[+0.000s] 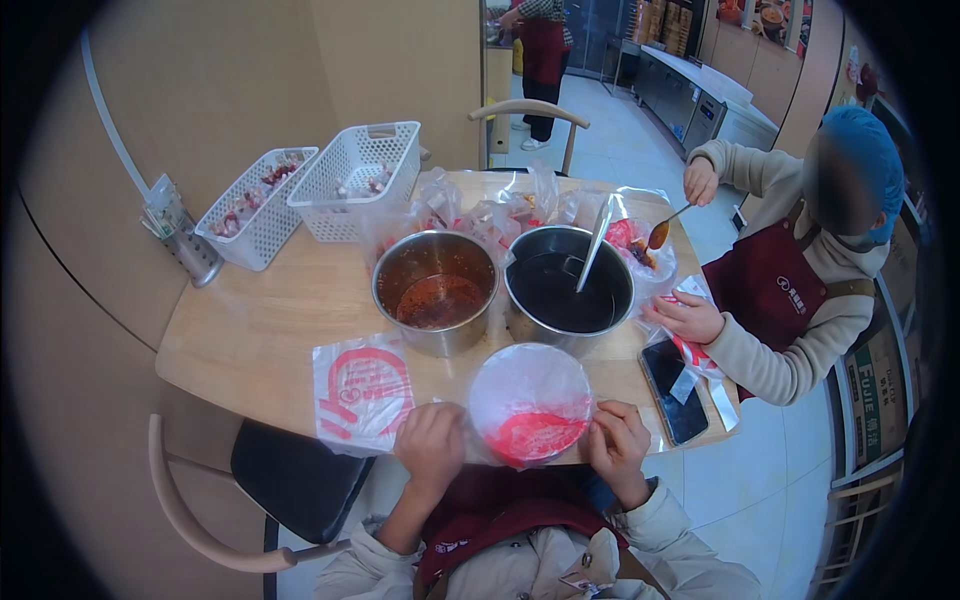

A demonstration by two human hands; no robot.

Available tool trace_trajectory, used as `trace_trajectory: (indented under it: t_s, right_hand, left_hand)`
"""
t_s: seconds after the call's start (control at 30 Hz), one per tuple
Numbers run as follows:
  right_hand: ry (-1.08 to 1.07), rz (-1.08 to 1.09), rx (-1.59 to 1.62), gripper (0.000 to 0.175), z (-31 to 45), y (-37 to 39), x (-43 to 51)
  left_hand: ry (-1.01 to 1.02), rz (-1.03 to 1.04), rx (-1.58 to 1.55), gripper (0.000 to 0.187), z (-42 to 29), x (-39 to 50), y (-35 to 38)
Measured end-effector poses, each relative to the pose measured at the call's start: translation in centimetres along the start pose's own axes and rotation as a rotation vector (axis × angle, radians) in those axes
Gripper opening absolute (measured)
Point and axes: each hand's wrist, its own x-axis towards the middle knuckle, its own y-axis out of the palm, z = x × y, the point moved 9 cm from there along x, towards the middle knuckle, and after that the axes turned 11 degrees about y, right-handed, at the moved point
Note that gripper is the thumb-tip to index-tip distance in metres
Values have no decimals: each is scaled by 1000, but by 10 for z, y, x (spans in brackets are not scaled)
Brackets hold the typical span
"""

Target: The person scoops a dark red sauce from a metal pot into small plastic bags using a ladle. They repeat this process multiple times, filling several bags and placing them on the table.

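Note:
Right in front of me, a thin plastic bag (529,382) with red print covers a round container, whose body is hidden beneath it. My left hand (429,446) is curled at the bag's left edge. On the other side, the thumb and fingers of my right hand (619,446) pinch its right edge. Flat on the table to the left lies a stack of printed plastic bags (364,394). Just beyond stand two steel pots: one holds reddish chili sauce (442,300), the other a dark liquid (555,292) with a ladle (595,244) leaning in it.
A co-worker (795,255) at the right holds a spoon (664,229) over an opened bag (645,259). A phone (673,394) lies near the right edge. White baskets (360,165), filled bags (495,217) and a utensil holder (187,244) stand farther back. A chair (296,476) is at my left.

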Motion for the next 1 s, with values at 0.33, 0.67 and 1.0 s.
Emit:
trace_trajectory:
  t_s: [0.33, 0.67, 1.0]
  right_hand:
    - [-7, 3, -17, 17, 3, -1, 2]
    - [-52, 184, -442, 60, -5, 29, -11]
    - [-171, -108, -38, 47, 29, -49, 48]
  left_hand:
    - [-8, 3, -21, 9, 0, 1, 0]
    - [30, 50, -16, 9, -4, -3, 9]
    - [-21, 53, -38, 11, 1, -4, 9]
